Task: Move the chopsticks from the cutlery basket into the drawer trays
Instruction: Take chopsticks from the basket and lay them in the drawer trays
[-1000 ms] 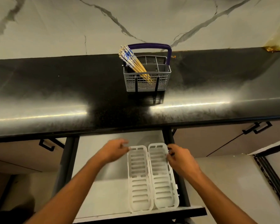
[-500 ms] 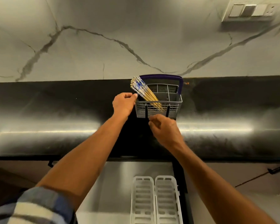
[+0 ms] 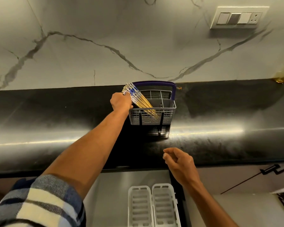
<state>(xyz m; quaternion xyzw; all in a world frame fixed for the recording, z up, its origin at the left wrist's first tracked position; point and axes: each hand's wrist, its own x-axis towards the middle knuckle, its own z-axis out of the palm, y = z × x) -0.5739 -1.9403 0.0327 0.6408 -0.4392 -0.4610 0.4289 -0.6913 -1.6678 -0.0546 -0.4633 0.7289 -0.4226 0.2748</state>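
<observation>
Glossy stone, matt plastic, lacquered wood.
You see a polished black counter throwing bright streaks, under a smooth veined marble wall. The basket is matt grey plastic mesh with a shinier purple handle. The chopsticks look like yellow wood with glossy blue-white printed tops. The trays are pale slotted plastic; your sleeve is woven checked cloth.

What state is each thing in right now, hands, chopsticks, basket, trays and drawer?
Left hand: fingers curled around the chopsticks' patterned ends.
Right hand: loosely curled, holding nothing, above the counter edge.
Chopsticks: bundled, leaning left, tips in the basket.
Basket: upright on the counter, handle raised.
Trays: side by side in the drawer, empty where visible.
Drawer: open.
</observation>
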